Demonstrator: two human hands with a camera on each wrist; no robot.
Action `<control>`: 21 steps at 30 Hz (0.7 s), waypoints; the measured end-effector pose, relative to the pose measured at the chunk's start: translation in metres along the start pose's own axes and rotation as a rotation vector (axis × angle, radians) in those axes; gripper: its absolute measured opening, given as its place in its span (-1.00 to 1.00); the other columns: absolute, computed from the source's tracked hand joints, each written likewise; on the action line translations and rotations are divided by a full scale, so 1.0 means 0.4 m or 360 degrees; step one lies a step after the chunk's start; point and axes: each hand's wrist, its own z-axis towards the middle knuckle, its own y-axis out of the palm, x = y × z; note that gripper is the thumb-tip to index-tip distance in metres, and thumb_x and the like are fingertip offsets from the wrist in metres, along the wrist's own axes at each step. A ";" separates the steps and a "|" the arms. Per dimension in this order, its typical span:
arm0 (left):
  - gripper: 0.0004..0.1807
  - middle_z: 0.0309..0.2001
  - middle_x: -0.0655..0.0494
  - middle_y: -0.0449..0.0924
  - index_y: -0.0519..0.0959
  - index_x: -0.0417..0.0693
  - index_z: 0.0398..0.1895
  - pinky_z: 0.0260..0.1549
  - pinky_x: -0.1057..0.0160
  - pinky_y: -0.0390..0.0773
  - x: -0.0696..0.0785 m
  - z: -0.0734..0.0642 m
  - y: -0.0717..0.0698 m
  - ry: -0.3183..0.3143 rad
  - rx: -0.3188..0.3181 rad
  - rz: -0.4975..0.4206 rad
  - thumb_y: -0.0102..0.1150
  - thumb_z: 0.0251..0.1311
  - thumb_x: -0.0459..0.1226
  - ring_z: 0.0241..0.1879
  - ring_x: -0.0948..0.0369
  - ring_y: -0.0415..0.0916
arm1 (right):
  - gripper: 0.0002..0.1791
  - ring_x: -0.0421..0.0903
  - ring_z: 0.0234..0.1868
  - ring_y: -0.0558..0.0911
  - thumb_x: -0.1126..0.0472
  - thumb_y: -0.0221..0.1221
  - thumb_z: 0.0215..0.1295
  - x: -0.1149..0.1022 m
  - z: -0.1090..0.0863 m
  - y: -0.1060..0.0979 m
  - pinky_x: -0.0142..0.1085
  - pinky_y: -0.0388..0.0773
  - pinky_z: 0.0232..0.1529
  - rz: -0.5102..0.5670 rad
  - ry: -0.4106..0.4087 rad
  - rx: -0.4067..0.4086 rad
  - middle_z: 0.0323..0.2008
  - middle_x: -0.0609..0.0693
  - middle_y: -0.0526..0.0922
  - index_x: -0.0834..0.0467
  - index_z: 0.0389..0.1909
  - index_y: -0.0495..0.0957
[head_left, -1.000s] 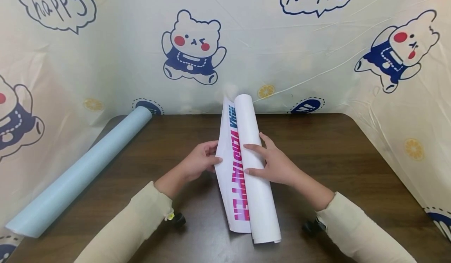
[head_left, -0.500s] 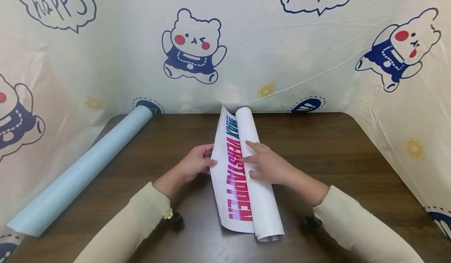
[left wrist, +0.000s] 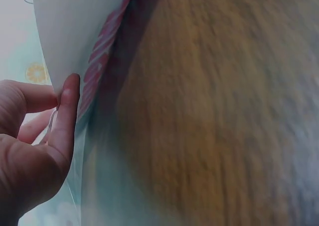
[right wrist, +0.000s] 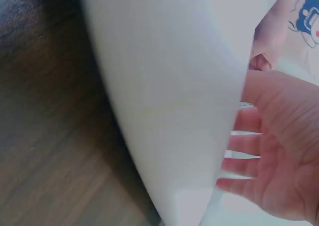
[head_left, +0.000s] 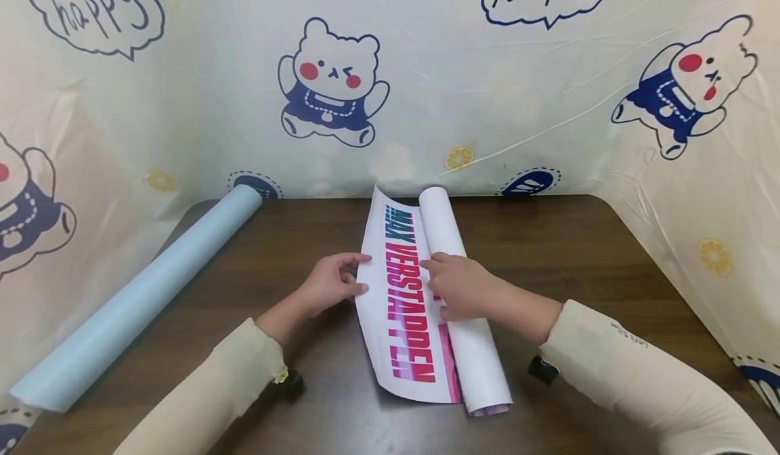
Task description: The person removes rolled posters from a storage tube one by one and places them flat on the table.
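A partly unrolled white poster (head_left: 373, 319) lies on the table, its pink and teal lettering (head_left: 411, 306) reading "MAX VERSTAPPEN". Its right side is still wound into a thick white roll (head_left: 485, 367). My left hand (head_left: 323, 282) pinches the poster's free left edge between thumb and fingers; the left wrist view shows the fingertips (left wrist: 70, 86) at that edge, which curls up off the table. Over the middle of the roll lies my right hand (head_left: 466, 289), its fingers reaching across to the printed side. In the right wrist view those fingers (right wrist: 244, 143) are extended, partly hidden behind the roll.
A long light-blue roll (head_left: 146, 292) lies slanted along the left side of the dark wooden table (head_left: 560, 258). A curtain (head_left: 426, 82) printed with cartoon bears hangs directly behind the table and along both sides.
More of the lettering shows as the roll turns and shifts right, and a pink strip appears beside it. The poster's left edge and left hand have moved slightly left.
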 end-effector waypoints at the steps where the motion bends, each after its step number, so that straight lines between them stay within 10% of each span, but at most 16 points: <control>1: -0.37 -0.14 0.02 0.58 0.51 0.06 0.24 -0.30 0.21 0.66 -0.003 -0.002 -0.001 -0.0009 -0.0005 0.0028 0.47 0.03 -0.28 -0.41 0.07 0.63 | -0.37 0.07 0.27 0.40 -0.10 0.48 -0.08 0.002 0.000 0.002 -0.04 0.45 0.18 -0.0008 0.0005 -0.0038 0.22 0.06 0.51 0.06 0.06 0.66; 14: -0.25 -0.34 0.02 0.65 0.45 0.03 0.31 -0.28 0.20 0.66 -0.013 -0.010 -0.042 -0.0041 -0.0073 0.0115 0.51 -0.01 -0.21 -0.41 0.07 0.63 | -0.45 0.03 0.01 0.44 -0.21 0.45 -0.10 0.054 -0.038 -0.013 -0.09 0.54 -0.03 -0.0171 -0.0006 -0.0120 -0.01 0.06 0.57 0.00 -0.10 0.72; 21: -0.24 -0.32 0.00 0.61 0.47 0.08 0.31 -0.31 0.20 0.66 -0.020 -0.008 -0.053 -0.0073 -0.0062 0.0167 0.53 -0.05 -0.20 -0.42 0.04 0.60 | -0.40 0.13 0.20 0.39 -0.19 0.49 -0.14 0.061 -0.055 -0.006 0.03 0.53 0.05 -0.0126 0.0045 -0.0228 0.20 0.11 0.48 0.04 -0.06 0.70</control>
